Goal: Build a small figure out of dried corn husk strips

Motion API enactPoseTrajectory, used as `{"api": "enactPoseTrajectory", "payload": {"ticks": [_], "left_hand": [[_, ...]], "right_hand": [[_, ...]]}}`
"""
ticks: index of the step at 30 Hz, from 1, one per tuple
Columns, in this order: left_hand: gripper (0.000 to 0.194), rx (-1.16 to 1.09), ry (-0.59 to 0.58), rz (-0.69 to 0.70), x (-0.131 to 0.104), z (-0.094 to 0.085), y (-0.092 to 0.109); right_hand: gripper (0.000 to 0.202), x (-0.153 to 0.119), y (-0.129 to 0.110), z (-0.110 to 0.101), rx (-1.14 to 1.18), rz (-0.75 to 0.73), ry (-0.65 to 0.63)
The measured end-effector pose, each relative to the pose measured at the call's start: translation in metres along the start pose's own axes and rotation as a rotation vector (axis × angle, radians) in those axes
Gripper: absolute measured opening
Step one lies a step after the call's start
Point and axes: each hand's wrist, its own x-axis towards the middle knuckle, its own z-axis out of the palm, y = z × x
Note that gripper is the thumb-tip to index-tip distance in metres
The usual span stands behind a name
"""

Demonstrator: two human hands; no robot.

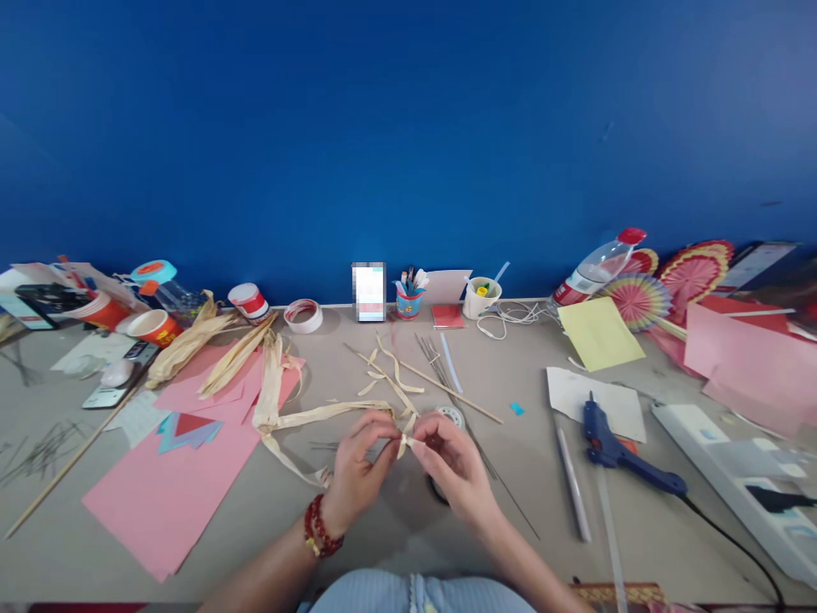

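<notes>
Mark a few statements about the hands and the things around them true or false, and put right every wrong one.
1. The left hand and right hand both pinch a pale tan, papery strip. True.
2. The red beaded bracelet is worn on the right wrist. False: it is on the left.
3. The dark-blue glue gun lies to the right of the right hand. True.
4. The clear plastic bottle has a green cap. False: its cap is red.
5. The white, ring-shaped roll of tape lies on the pink paper sheets. False: it rests on the grey tabletop beyond them.
</notes>
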Motion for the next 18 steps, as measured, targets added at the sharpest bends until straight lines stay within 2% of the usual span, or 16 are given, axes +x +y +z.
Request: {"api": "enactPoseTrajectory", "payload": {"ticks": [12, 18], "left_hand": [[0.010, 0.015, 0.002, -0.002, -0.0010, -0.0014, -0.0003], [0.009, -0.009, 0.018, -0.019, -0.0023, -0.0004, -0.0016]], "right_hand": [[0.021, -0.0020, 0.0011, 0.0029, 0.053, 0.089, 0.051], [0.023, -0.0029, 0.0048, 0.0061, 0.190, 0.183, 0.062]]}}
